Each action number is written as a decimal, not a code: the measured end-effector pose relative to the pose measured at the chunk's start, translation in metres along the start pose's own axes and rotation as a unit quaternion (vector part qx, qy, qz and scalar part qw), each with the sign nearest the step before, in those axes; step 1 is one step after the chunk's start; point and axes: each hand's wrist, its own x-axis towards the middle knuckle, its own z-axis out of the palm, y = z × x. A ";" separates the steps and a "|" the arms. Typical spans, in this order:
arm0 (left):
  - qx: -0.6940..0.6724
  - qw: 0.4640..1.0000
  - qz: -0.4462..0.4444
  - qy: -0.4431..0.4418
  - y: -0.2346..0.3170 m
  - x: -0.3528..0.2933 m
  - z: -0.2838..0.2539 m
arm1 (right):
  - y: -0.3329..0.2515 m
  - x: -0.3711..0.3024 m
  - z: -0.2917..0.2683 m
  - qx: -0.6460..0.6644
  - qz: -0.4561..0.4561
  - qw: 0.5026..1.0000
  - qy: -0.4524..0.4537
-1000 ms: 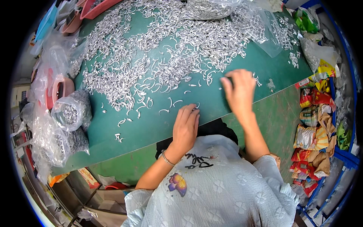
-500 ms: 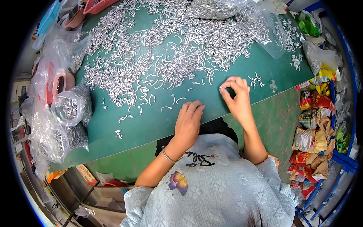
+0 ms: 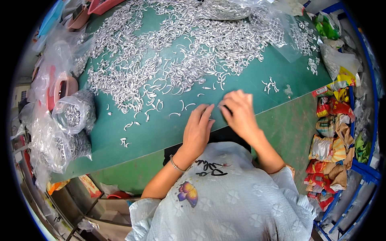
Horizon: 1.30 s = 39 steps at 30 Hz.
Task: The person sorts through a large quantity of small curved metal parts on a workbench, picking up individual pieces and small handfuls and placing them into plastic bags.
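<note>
Many small curved silver metal pieces (image 3: 120,86) lie in a broad loose heap on the green table (image 3: 169,134). Close to the table's near edge, my left hand (image 3: 198,130) has its fingers and thumb drawn together, with a tiny silvery glint between them. What it holds is too small to make out. Just to its right, my right hand (image 3: 240,114) is bent over with thumb and forefinger pinched, slightly blurred; a tiny light spot shows at its fingertips. The two hands' fingertips nearly meet. A few stray curved pieces (image 3: 183,106) lie beyond my left hand.
Clear plastic bags (image 3: 72,114) of metal pieces and a pink basket (image 3: 66,86) line the table's left side. A filled bag (image 3: 223,10) lies at the back. A small cluster of pieces (image 3: 270,85) sits at the right. Colourful packets (image 3: 327,146) stand beside blue shelving (image 3: 368,172).
My right hand has moved left and slightly down toward my left hand. My left hand has turned, and its fingers have gone from lying on the table to closing with the thumb.
</note>
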 end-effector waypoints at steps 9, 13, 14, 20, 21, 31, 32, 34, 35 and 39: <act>0.069 0.994 0.069 -0.049 0.001 0.002 0.000 | 0.002 0.045 0.018 -0.022 -0.043 0.997 0.058; 0.035 0.998 0.043 0.006 -0.006 -0.006 -0.004 | 0.008 0.031 0.005 -0.028 -0.057 0.998 0.009; 0.037 0.998 0.038 0.019 -0.008 -0.010 -0.006 | 0.010 0.022 -0.004 -0.016 -0.053 0.998 -0.007; 0.047 0.997 0.023 0.051 -0.005 -0.012 -0.005 | -0.001 0.027 0.010 -0.054 0.000 0.996 0.076; 0.050 0.997 0.024 0.049 -0.005 -0.012 -0.006 | -0.002 0.033 0.020 -0.072 0.009 0.994 0.084; 0.067 0.994 0.004 0.089 -0.013 -0.028 -0.020 | -0.019 0.030 0.027 0.017 -0.040 0.998 0.050; 0.063 0.994 0.001 0.086 -0.013 -0.029 -0.020 | -0.021 0.036 0.029 0.015 -0.035 0.997 0.072; 0.057 0.995 -0.003 0.084 -0.014 -0.029 -0.021 | -0.014 0.034 0.041 -0.009 -0.049 0.998 0.048; 0.059 0.994 -0.001 0.088 -0.014 -0.029 -0.022 | -0.011 0.033 0.044 -0.021 -0.056 0.998 0.036; 0.059 0.992 -0.008 0.107 -0.018 -0.036 -0.026 | -0.008 0.022 0.016 0.055 -0.052 0.997 -0.032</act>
